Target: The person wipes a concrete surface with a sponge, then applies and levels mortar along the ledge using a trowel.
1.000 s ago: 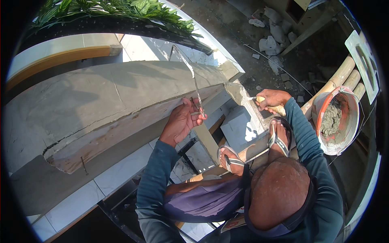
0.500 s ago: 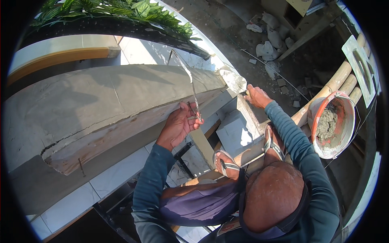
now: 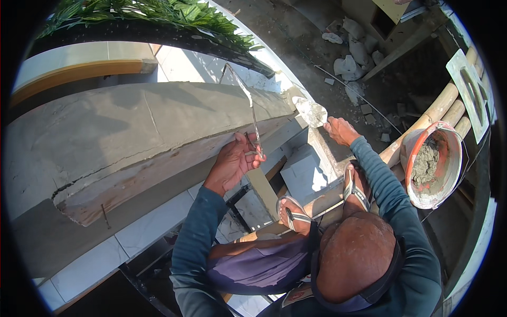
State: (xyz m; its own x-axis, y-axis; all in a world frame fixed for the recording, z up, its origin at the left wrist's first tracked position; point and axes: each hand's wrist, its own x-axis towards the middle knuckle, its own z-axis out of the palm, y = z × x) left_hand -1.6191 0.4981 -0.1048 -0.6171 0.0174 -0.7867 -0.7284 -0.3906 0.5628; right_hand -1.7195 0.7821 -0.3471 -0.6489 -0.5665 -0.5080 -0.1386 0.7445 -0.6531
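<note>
My right hand grips the handle of a pointed trowel, its blade smeared with grey-white mortar, just off the far right end of the concrete ledge. My left hand is closed around the lower end of a thin bent metal rod. This rod hooks over the ledge from its far side and has white mortar stuck on its upper part. Along the ledge's near edge runs a crack, and a wooden board faces its side beneath.
At right, a bucket of wet mortar stands by bamboo poles, and a flat plastering float lies across them. Green leafy plants grow beyond the ledge. Sacks and rubble lie on the ground far below. My sandalled feet rest on bamboo.
My right hand has drawn the trowel slightly to the right, away from the ledge's end. The left hand stays in place on the bent metal rod.
</note>
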